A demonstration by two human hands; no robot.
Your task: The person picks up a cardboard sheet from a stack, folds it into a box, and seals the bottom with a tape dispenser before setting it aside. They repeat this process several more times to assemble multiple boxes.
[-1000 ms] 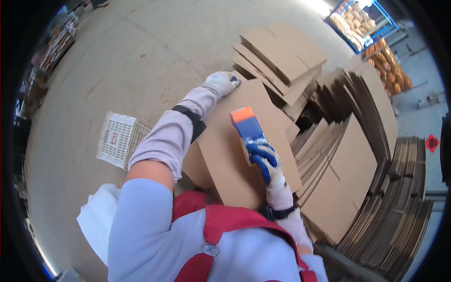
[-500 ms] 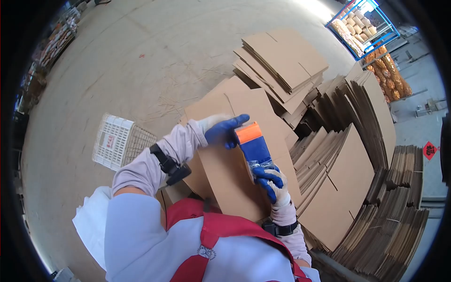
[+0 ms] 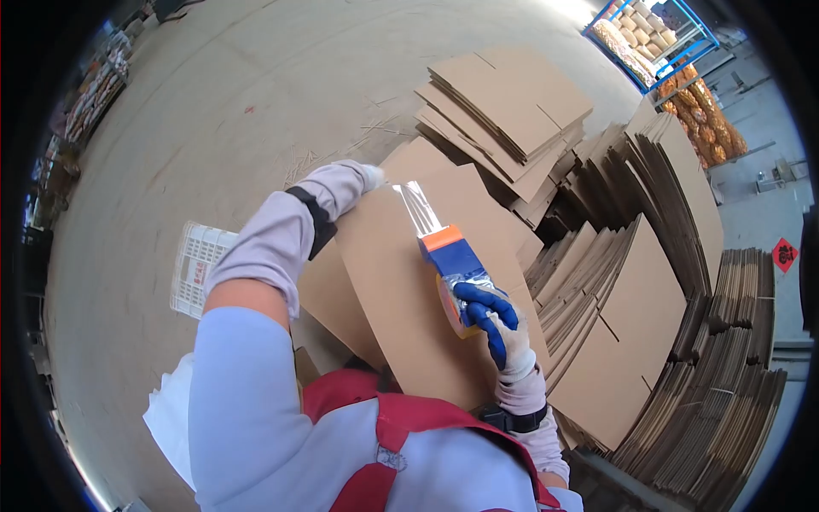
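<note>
Tape dispenser [image 3: 452, 264] sits over the flat cardboard box [image 3: 409, 282], clamped by its handle in the right hand [image 3: 490, 320], with a clear strip of tape [image 3: 415, 207] stretched from its orange nose up to the left hand [image 3: 368, 177]. Left hand is mostly hidden behind its sleeve at the box's far edge, so its grip can't be told. Stacks of flattened cartons [image 3: 512, 102] lie beyond and to the right, a white plastic crate [image 3: 194, 269] on the floor to the left.

White gloves with blue palms, lilac oversleeves, pale blue shirt, apparently a red apron.
</note>
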